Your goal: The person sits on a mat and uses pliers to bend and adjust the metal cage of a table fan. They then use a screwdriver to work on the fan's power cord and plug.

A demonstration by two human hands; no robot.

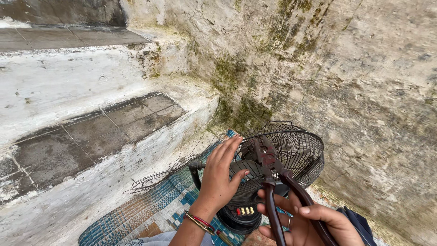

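A black table fan point(291, 157) with a wire cage stands on a woven mat, its round base with small coloured buttons point(239, 217) toward me. My left hand point(221, 175) rests flat against the front of the cage, fingers spread, with bangles on the wrist. My right hand point(309, 223) grips the dark red handles of a pair of rusty pliers point(271, 168), whose jaws lie against the cage wires near the fan's centre.
A loose wire grille point(168, 171) lies on the blue and white woven mat point(150, 209) to the left of the fan. White-painted stone steps point(91, 132) rise on the left. A mossy plastered wall point(355, 82) stands close behind and right of the fan.
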